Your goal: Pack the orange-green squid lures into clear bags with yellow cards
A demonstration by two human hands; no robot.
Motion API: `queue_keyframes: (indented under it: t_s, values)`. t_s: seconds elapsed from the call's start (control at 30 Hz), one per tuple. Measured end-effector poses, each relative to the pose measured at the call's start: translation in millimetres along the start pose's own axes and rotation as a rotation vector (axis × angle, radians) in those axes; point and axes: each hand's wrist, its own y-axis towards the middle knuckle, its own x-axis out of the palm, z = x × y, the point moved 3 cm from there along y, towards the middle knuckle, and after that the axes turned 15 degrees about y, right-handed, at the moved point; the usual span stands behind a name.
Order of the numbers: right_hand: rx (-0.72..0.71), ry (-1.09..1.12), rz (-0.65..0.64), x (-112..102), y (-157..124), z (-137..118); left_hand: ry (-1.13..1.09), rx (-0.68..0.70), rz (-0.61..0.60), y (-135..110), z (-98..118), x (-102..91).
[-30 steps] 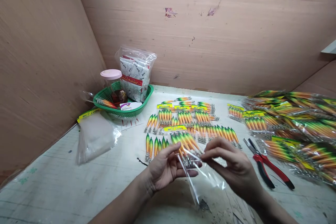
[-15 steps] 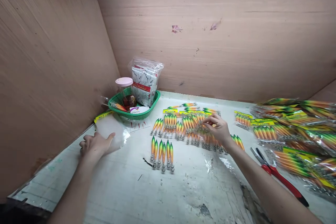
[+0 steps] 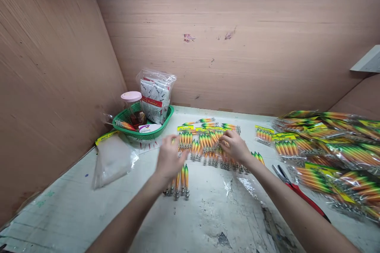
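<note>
Green, yellow and orange fishing lures with metal hook crowns (image 3: 204, 142) lie in a cluster on the white table, some under yellow-topped packets. Over the cluster's right part, my right hand (image 3: 236, 148) has its fingers pinched together; what they hold is hidden. My left hand (image 3: 170, 159), slightly blurred, hovers near the cluster's left end with thumb and fingers apart, and nothing shows in it. Below it stretches a short row of loose lures (image 3: 177, 185), partly covered by the hand. A stack of clear bags with a yellow header (image 3: 114, 160) rests at the left.
The green basket (image 3: 164, 124) by the back wall holds a pink-lidded jar (image 3: 131, 97) and a bag of printed packets (image 3: 154, 101). Red-handled pliers (image 3: 308, 199) lie right of my right arm. Filled lure packets (image 3: 350, 150) are heaped at the far right.
My left hand has left the clear bags and moved right to above the loose lures. My right hand stays at the cluster. The view has shifted slightly right.
</note>
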Motion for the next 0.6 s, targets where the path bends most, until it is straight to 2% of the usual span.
queue_keyframes:
  t_s: [0.03,0.07,0.13,0.2,0.3,0.4,0.5,0.6]
  values:
    - [-0.016,-0.017,-0.007,1,3,0,-0.235,0.034,-0.118,4,18,24.6]
    - [-0.033,-0.033,-0.009,0,6,-1,-0.311,0.045,-0.156,9,32,45.0]
    - [-0.063,-0.065,0.005,-5,12,-1,-0.412,0.030,-0.194,20,54,77.1]
    - [-0.087,-0.089,0.038,-15,19,-2,-0.480,-0.047,-0.190,29,65,95.7]
    - [-0.124,-0.089,0.080,-37,26,-13,-0.605,-0.236,-0.216,34,67,102.7]
    - [-0.176,-0.034,0.072,-59,23,-38,-0.737,-0.418,-0.362,26,66,97.3]
    - [-0.256,0.045,-0.002,-72,6,-71,-0.982,-0.572,-0.572,5,68,93.8]
    - [-0.285,0.125,-0.059,-78,-22,-97,-1.211,-0.676,-0.628,-20,70,93.2]
